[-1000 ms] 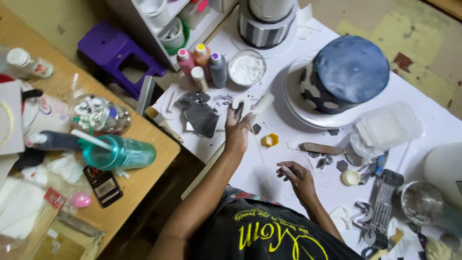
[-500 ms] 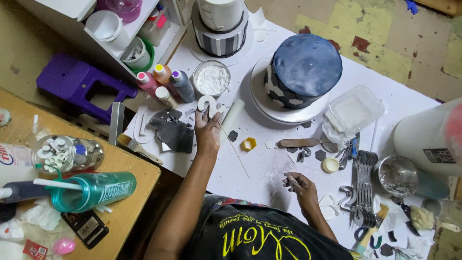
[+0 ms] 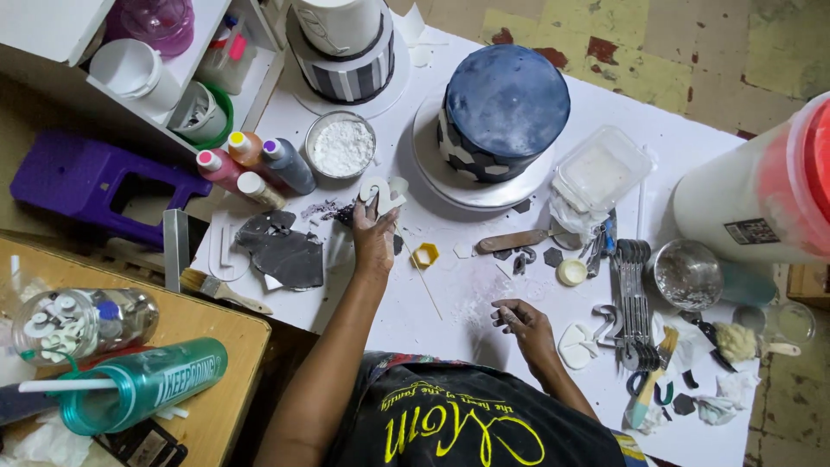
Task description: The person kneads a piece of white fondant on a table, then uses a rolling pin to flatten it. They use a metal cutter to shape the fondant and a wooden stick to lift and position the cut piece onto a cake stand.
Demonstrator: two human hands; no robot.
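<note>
I see my left hand (image 3: 374, 240) at 12 o'clock of centre, fingers pinched on one white number cutout (image 3: 379, 192), just beside the one bowl of white powder (image 3: 342, 145). My right hand (image 3: 521, 322) at 5 o'clock is loosely curled; what it holds I cannot tell. Counted: two cakes, blue (image 3: 504, 111) and striped (image 3: 341, 52); four colour bottles (image 3: 251, 166); one yellow cutter (image 3: 424, 255).

A white-covered table (image 3: 450, 303) carries a dark blue cake (image 3: 504, 104) on a white stand, a bowl of white powder (image 3: 341, 145), squeeze bottles (image 3: 251, 166), grey fondant scraps (image 3: 284, 252), a yellow hexagon cutter (image 3: 424, 255) and metal cutters (image 3: 635, 298).
</note>
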